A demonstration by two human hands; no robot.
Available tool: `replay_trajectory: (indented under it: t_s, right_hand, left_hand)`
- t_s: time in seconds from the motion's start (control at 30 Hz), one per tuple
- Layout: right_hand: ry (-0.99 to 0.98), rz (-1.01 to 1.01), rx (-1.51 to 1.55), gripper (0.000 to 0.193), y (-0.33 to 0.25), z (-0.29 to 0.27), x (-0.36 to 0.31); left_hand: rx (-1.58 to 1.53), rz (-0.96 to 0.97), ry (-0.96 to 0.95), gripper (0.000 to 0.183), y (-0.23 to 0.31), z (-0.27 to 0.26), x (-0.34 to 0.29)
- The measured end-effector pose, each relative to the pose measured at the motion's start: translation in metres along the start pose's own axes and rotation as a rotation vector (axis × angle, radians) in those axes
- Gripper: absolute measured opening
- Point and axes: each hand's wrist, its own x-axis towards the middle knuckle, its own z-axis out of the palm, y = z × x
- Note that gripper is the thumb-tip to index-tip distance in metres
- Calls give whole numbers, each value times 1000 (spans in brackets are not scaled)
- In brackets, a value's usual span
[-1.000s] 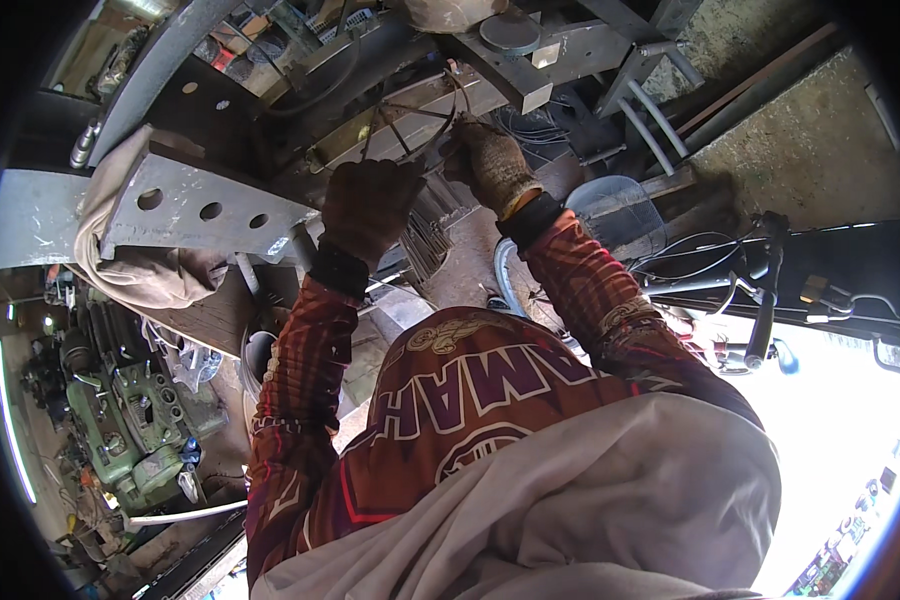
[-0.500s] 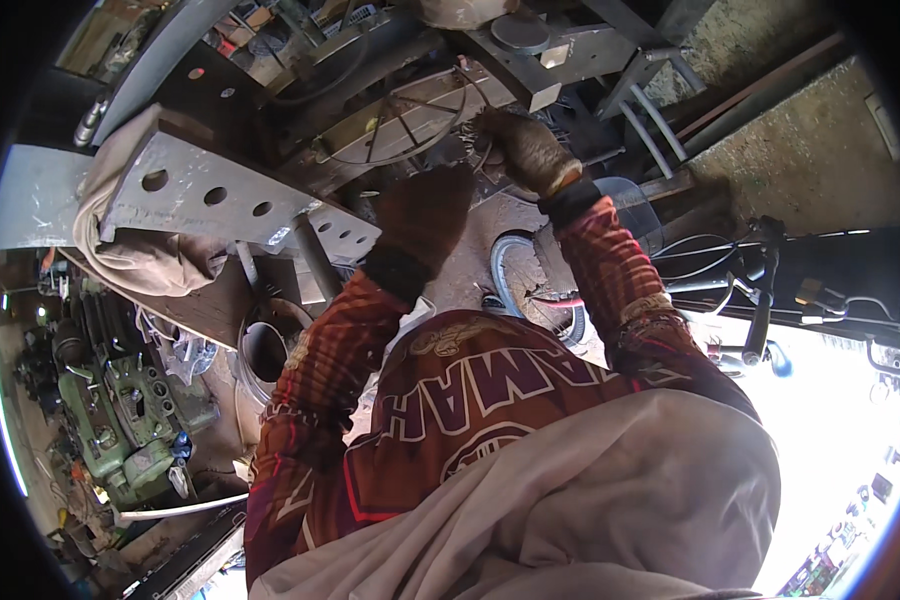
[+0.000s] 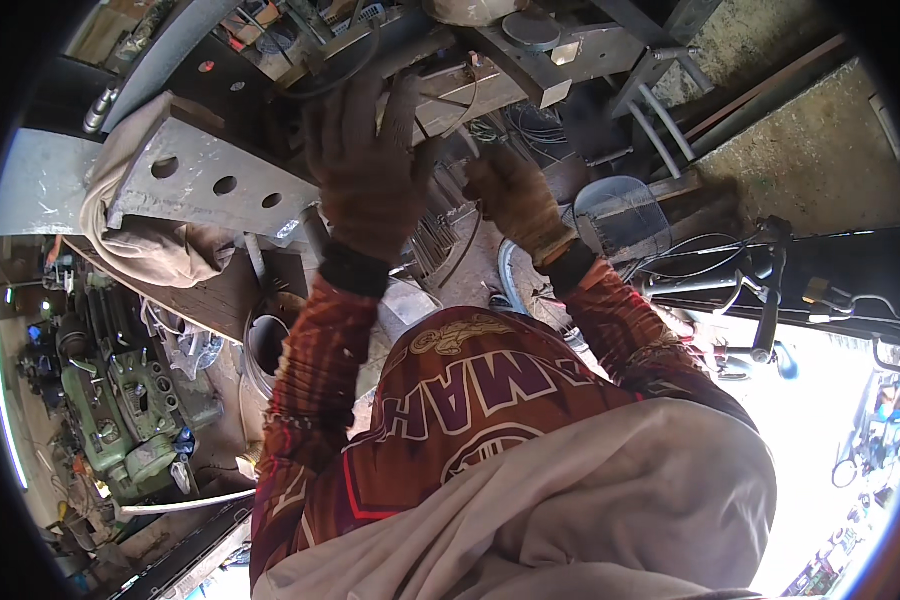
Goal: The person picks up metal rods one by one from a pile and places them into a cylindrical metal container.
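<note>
My left hand (image 3: 368,165), in a brown work glove, reaches up with its fingers stretched and spread in front of a steel beam. My right hand (image 3: 518,200), gloved too, is closed on a thin metal hoop (image 3: 462,258) with rod-like spokes. The hoop's lower curve hangs between my hands; the left hand covers part of it. Whether the left fingers touch the hoop, I cannot tell. Behind them runs the flat steel beam (image 3: 510,88). Several thin metal rods (image 3: 432,243) lie below, between my wrists.
A steel beam with round holes (image 3: 210,178) juts in at left, a cloth (image 3: 160,255) draped over it. Near my right wrist stands a clear plastic tub (image 3: 625,215). Coiled wire (image 3: 540,130) lies beyond the hands. Green machinery (image 3: 120,400) is at lower left, a bicycle handlebar (image 3: 767,290) at right.
My left hand has moved up and left, its fingers now spread. The spoked hoop has tilted from lying before the beam to hanging lower between my hands. My right hand has come slightly down.
</note>
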Motion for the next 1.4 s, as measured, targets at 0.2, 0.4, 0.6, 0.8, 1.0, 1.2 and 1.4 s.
replay_trajectory:
  t_s: [0.2, 0.4, 0.6, 0.8, 1.0, 1.2, 1.4]
  right_hand:
    - [44, 240, 377, 36, 16, -17, 23]
    - [96, 330, 502, 33, 19, -3, 30]
    - [96, 397, 737, 31, 22, 20, 39]
    - [168, 451, 908, 28, 8, 58, 46]
    - [17, 163, 515, 23, 31, 17, 42]
    - [-18, -157, 140, 22, 50, -14, 36]
    - [-75, -393, -397, 22, 49, -7, 45]
  left_hand:
    - [-55, -227, -682, 36, 51, 27, -51]
    - [64, 63, -678, 22, 3, 39, -60]
    - [-35, 131, -560, 19, -39, 28, -58]
    - [-7, 112, -578, 22, -71, 20, -55]
    - [80, 48, -485, 18, -17, 35, -77]
    - [91, -47, -522, 16, 21, 47, -77]
    - [130, -171, -612, 15, 20, 31, -62]
